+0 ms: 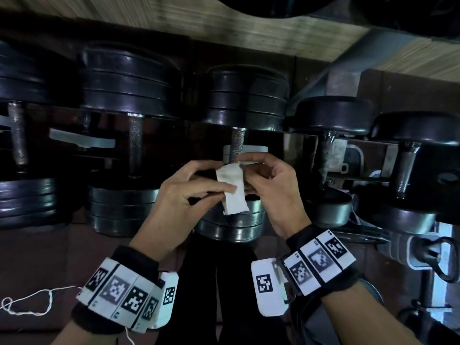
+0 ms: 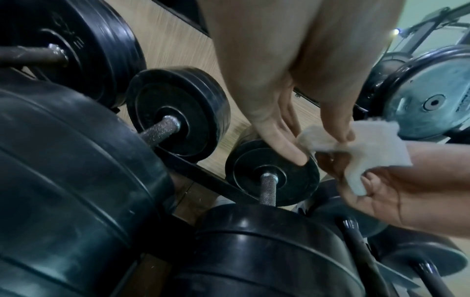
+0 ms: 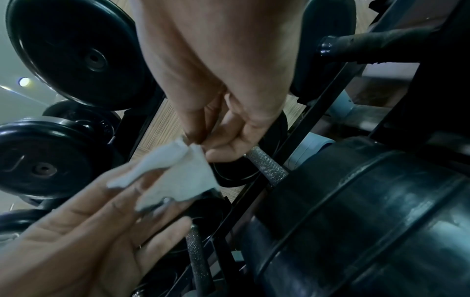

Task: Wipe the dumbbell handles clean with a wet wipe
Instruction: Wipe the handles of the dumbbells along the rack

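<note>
Both wrists wear marker bands at the bottom of the head view, and above them the left hand (image 1: 184, 192) and right hand (image 1: 270, 188) share one wet wipe (image 1: 232, 189). Left fingers (image 1: 225, 189) pinch its lower part, right fingers (image 3: 218, 140) pinch its upper edge, probably to refold it and present a fresh face. It hangs clear of metal, just in front of the knurled handle (image 1: 237, 145) of the middle dumbbell (image 1: 245, 100), which lies on the rack (image 2: 203, 176) among others, so that handle looks next for wiping.
</note>
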`<control>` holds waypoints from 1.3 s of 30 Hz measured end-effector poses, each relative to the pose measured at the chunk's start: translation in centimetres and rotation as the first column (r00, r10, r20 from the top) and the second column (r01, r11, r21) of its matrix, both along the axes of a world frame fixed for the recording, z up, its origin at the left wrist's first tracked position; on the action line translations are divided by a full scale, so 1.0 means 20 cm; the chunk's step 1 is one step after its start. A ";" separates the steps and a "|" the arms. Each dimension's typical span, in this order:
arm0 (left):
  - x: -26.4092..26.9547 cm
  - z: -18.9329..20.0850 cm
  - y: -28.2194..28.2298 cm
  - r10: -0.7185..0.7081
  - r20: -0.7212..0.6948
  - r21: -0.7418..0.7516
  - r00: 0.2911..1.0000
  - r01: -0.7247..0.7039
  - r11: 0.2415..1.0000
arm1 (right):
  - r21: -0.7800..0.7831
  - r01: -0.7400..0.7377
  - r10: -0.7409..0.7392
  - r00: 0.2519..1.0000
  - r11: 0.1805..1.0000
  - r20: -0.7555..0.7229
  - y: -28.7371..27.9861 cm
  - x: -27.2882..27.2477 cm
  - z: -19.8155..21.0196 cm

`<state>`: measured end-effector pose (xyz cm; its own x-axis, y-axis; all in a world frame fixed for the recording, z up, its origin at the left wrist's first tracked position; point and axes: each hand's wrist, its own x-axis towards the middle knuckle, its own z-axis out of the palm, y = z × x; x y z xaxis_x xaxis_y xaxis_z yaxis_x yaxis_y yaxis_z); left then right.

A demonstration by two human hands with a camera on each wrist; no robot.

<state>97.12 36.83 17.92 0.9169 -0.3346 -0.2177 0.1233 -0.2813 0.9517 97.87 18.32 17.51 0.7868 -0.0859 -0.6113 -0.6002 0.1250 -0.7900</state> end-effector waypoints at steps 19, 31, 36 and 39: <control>-0.02 0.02 0.02 0.096 -0.437 -0.253 0.894 -0.224 0.941 | 0.226 -0.054 0.059 0.998 0.973 -0.019 0.00 -0.03 0.01; 0.00 -0.01 -0.05 0.288 -0.627 -0.190 0.724 -0.501 0.844 | 0.114 -0.136 0.143 0.988 0.984 -0.059 0.03 -0.09 0.03; -0.01 0.00 -0.06 0.260 -0.679 -0.250 0.686 -0.549 0.797 | 0.134 -0.067 0.076 0.995 0.989 -0.060 0.04 -0.07 0.03; -0.02 -0.01 -0.06 0.255 -0.671 -0.293 0.696 -0.565 0.771 | 0.232 -0.004 0.021 0.997 0.973 -0.073 0.03 -0.09 0.02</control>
<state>96.82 35.60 17.76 0.7308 -0.1514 -0.6656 0.6663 0.3699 0.6475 96.09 18.90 17.81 0.7383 0.0746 -0.6703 -0.6590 0.2916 -0.6933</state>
